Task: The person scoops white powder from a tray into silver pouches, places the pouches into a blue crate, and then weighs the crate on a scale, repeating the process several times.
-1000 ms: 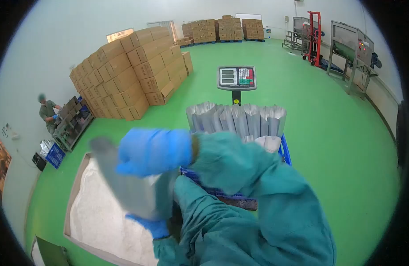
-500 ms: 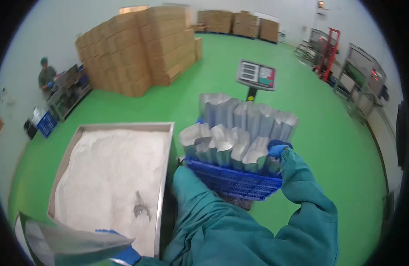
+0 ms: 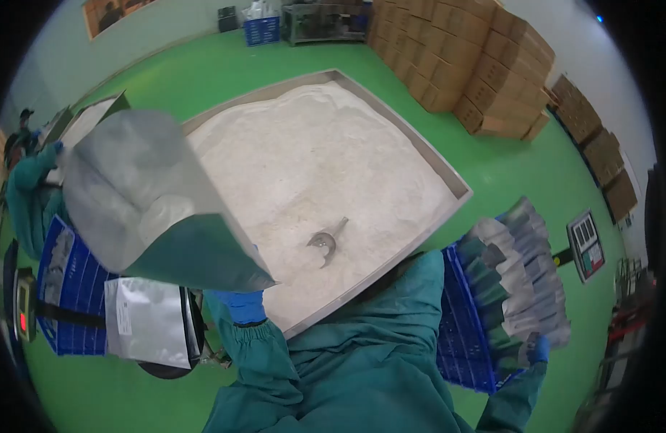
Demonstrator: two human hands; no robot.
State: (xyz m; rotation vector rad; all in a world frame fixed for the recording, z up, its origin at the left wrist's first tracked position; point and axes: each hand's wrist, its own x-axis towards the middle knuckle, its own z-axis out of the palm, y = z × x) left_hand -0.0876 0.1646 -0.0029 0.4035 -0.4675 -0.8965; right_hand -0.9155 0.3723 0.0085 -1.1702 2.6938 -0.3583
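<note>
A large silvery bag [image 3: 131, 187], wide open at the top with white powder inside, is held up at the left. My blue-gloved left hand [image 3: 240, 304] is closed on its lower edge, the fingers mostly hidden behind it. Beside it, a metal scoop [image 3: 324, 245] rests on white powder [image 3: 325, 151] in a big metal tray [image 3: 452, 184]. At the lower right, my gloved right hand [image 3: 538, 348] is closed at the nearest of several upright foil bags [image 3: 502, 270]; its fingertips are hard to see. These bags stand in a blue crate [image 3: 466, 332].
A scale display [image 3: 587, 245] stands beyond the crate. At left are flat foil bags [image 3: 149, 321], another scale display [image 3: 24, 304], a second blue crate [image 3: 73, 289] and a co-worker in a green sleeve [image 3: 29, 187]. Stacked cartons [image 3: 463, 65] stand behind the tray.
My view has swung left, bringing the powder tray to the middle. The bag in my left hand is now higher, its powder visible. My right hand remains at the crate of bags.
</note>
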